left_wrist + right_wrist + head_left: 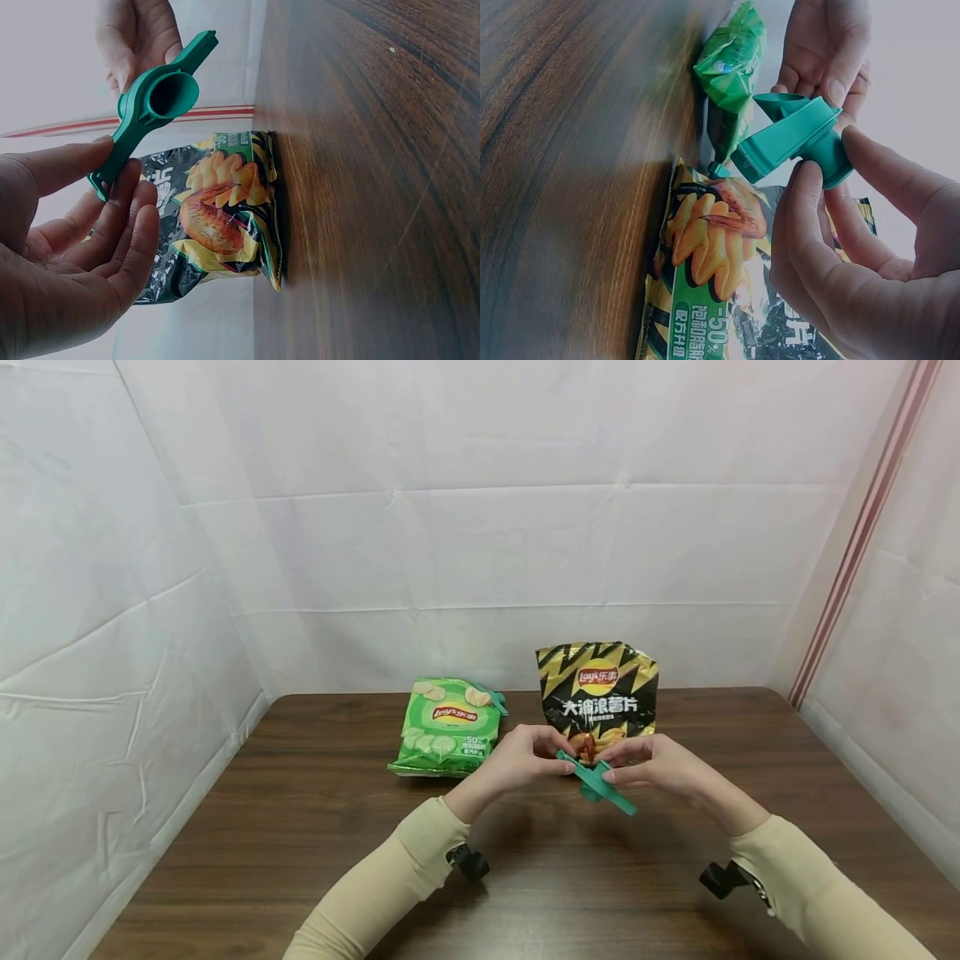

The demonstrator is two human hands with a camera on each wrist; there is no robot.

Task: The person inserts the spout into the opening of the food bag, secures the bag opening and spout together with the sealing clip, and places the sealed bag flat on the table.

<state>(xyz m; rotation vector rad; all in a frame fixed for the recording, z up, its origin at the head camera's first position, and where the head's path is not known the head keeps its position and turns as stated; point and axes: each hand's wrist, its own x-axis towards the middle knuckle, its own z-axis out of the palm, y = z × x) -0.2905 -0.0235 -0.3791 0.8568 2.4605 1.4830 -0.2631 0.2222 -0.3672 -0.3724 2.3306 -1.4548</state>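
Both hands hold a green plastic bag clip with a round spout at its middle, above the table in front of a black and yellow chip bag. My left hand pinches one end of the clip between thumb and fingers, as the left wrist view shows. With thumb and fingers, my right hand grips the round part at the clip's middle. Seen from the left wrist, the funnel-like spout is uncovered. The black bag stands upright just behind the hands, its lower part partly hidden by them.
Left of the black bag, a green chip bag leans back on the dark wooden table. Another teal clip shows at its top right corner. White sheeting walls the table at the back and sides.
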